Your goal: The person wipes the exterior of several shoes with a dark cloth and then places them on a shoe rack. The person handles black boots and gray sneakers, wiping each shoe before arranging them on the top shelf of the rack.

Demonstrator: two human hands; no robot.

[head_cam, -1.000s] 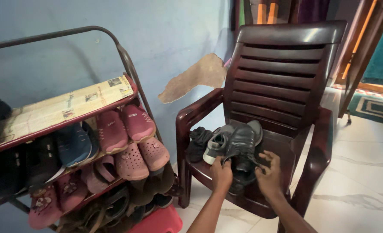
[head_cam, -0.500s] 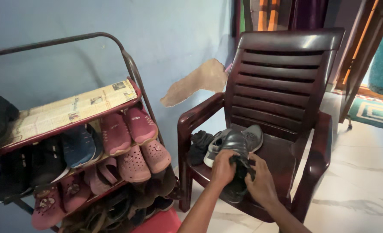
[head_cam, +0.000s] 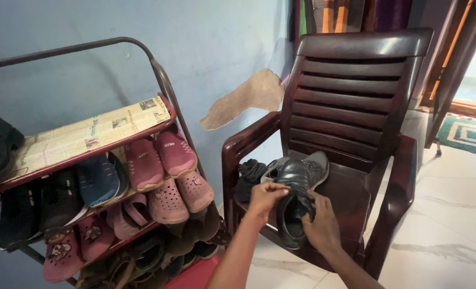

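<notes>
A black leather shoe point(head_cam: 294, 198) lies on the seat of a dark maroon plastic armchair point(head_cam: 350, 101), its opening facing me. My left hand point(head_cam: 264, 197) pinches the shoe's upper edge at its left side. My right hand point(head_cam: 319, 227) holds the shoe's near right side by the opening. Behind the black shoe lies a grey sneaker point(head_cam: 313, 163), and dark socks point(head_cam: 248, 176) sit by the chair's left arm.
A metal shoe rack point(head_cam: 88, 160) stands at the left against a blue wall, with newspaper on its top shelf and pink clogs, sandals and dark shoes on the shelves below. White marble floor point(head_cam: 452, 225) spreads to the right, with a doorway and a green rug beyond.
My left hand has lifted from the shoe's laces to its upper edge. The black shoe has turned so its opening shows, and my right hand has come down onto its near side.
</notes>
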